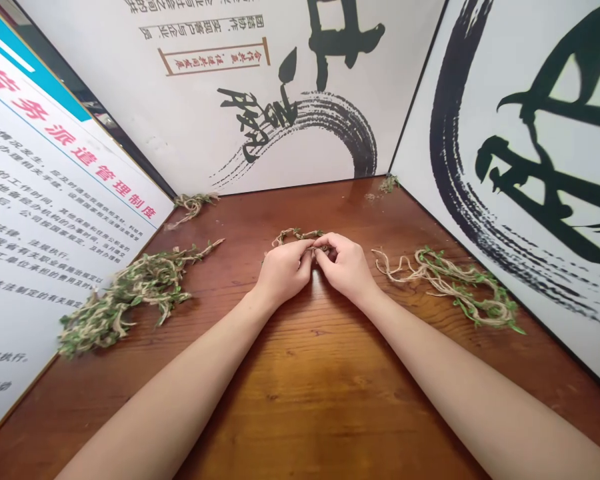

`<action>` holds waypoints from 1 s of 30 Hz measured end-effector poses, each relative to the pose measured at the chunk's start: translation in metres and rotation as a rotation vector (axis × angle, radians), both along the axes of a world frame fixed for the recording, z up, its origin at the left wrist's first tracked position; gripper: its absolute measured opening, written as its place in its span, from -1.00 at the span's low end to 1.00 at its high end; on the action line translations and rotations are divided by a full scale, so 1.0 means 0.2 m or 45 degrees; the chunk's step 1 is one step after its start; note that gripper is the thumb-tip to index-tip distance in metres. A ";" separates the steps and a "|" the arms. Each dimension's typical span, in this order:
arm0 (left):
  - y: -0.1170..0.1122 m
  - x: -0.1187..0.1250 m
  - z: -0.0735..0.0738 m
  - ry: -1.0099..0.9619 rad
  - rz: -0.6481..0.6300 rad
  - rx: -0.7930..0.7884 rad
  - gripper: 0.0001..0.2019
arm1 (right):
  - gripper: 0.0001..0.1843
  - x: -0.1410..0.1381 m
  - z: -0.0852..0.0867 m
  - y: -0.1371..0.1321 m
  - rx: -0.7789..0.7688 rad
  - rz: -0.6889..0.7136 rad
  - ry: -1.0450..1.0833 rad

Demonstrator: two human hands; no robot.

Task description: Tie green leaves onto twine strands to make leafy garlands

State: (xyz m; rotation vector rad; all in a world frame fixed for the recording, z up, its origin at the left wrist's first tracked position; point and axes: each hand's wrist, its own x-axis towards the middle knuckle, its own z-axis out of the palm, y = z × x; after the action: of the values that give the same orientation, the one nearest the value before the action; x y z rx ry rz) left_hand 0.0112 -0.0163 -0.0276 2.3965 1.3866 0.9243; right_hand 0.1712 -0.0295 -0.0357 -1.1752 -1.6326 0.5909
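My left hand [286,268] and my right hand [346,267] meet over the middle of the table, fingers pinched together. Between their fingertips is part of a twine cord with small green leaves [300,234]; its loop shows just beyond my hands. The exact spot where the fingers grip is partly hidden. Left of my hands lies a thick heap of leafy twine [130,297], one end pointing toward them. On the right rests a looser bundle of leafy twine [467,287], with bare beige strands trailing toward my right hand.
The brown wooden table [310,400] is enclosed by printed boards: a text board [55,220] on the left, a white calligraphy panel [190,120] behind, another panel [480,200] on the right. Small leafy twine scraps [193,205] and green bits [389,183] lie at the back corners.
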 end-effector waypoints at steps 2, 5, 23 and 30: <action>0.00 0.00 0.01 0.052 0.059 -0.007 -0.69 | -0.84 0.00 0.00 0.00 0.003 -0.038 0.014; -0.02 0.00 0.03 0.119 0.103 -0.002 -0.75 | -0.81 0.01 0.00 0.00 0.007 -0.076 0.026; 0.00 -0.02 0.06 -0.115 0.111 -0.148 -0.68 | -0.69 -0.06 0.03 0.02 0.068 0.063 -0.109; 0.01 -0.03 0.05 -0.405 -0.008 -0.214 -0.65 | -0.86 -0.04 0.02 0.04 -0.113 -0.103 0.117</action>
State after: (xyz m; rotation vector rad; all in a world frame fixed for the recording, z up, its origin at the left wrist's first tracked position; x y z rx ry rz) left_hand 0.0053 -0.0135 -0.0169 2.0258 1.2788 1.0843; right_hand 0.1625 -0.0217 -0.0325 -1.2551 -1.4873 0.6615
